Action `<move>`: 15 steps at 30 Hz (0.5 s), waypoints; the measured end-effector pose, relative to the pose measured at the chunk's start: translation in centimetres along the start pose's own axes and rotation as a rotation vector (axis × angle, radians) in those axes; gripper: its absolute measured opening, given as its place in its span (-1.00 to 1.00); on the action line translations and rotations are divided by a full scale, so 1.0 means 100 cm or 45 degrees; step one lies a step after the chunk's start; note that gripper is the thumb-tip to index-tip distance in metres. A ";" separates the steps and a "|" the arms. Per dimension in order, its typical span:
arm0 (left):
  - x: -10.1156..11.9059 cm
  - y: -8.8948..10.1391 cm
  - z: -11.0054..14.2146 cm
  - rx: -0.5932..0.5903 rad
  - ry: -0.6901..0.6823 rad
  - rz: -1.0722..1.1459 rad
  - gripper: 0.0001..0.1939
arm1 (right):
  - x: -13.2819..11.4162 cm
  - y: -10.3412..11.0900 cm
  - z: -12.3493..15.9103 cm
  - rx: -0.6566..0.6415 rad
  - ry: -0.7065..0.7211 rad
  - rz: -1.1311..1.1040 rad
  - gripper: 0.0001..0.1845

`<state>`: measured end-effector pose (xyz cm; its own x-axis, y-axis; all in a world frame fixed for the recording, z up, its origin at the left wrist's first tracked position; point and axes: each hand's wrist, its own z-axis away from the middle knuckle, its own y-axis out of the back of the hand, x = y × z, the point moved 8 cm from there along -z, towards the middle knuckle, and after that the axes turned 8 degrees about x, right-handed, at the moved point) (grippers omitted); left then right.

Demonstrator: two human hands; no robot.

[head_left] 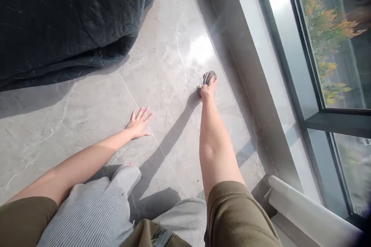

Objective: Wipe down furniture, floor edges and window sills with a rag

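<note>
My right hand (pixel 208 89) is stretched far forward and closed on a small grey cloth (pixel 209 76), pressing it onto the grey marble floor (pixel 162 65) close to the raised window ledge. My left hand (pixel 139 122) lies flat on the floor with its fingers spread, holding nothing, beside a tile joint. Both arms reach out from olive short sleeves. My knees in striped grey trousers (pixel 95 208) rest on the floor below.
A dark quilted bed cover (pixel 66 19) hangs to the floor at the upper left. A grey ledge (pixel 252 65) and a large dark-framed window (pixel 313 115) run along the right. A white rolled object (pixel 307 212) lies at the lower right.
</note>
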<state>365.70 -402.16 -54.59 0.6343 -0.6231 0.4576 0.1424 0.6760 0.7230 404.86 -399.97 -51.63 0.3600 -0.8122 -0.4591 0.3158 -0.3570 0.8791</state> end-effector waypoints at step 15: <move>-0.023 0.027 0.052 0.574 -0.095 0.463 -0.58 | 0.007 -0.047 0.321 -1.257 0.931 -0.146 -0.40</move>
<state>360.63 -400.99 -51.01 0.5242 -0.4196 0.7410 -0.4224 0.6275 0.6541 375.46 -413.74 -51.95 0.5927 -0.2365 -0.7699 0.7912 0.3500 0.5015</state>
